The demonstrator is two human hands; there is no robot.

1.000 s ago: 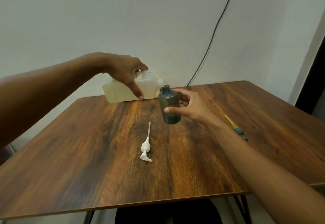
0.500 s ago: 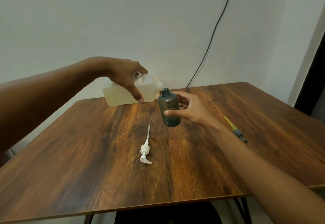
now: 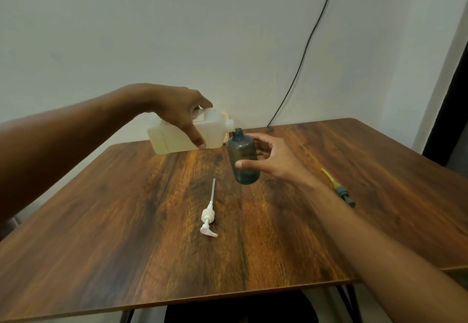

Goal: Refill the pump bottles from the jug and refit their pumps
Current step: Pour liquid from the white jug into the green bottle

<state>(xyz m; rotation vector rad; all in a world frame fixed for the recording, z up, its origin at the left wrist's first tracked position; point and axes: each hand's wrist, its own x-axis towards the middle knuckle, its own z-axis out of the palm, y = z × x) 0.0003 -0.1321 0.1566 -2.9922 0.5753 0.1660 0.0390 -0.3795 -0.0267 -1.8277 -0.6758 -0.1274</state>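
Wood-grain table (image 3: 126,221) against a plain pale wall, seen from above by the person working at it. Over its far edge, the left hand (image 3: 182,112) grips a pale plastic jug (image 3: 177,137) tipped on its side, fingers curled over the top and thumb down the near face; the spout meets the open neck of a dark bottle (image 3: 241,155). The right hand (image 3: 273,160) holds that bottle upright just right of the jug, thumb across the front, fingers loosely wrapped behind, the grip partly open. No stream of liquid can be made out. Near the bottle, toward the viewer, a white pump (image 3: 209,217) lies flat with its tube pointing at the jug. Right of the bottle lies a second pump (image 3: 338,188), dark with a yellow tube. The jug looks stiff and probably heavy when full, best held around its body; the bottle seems light, smooth and possibly slippery, best held mid-body as now.
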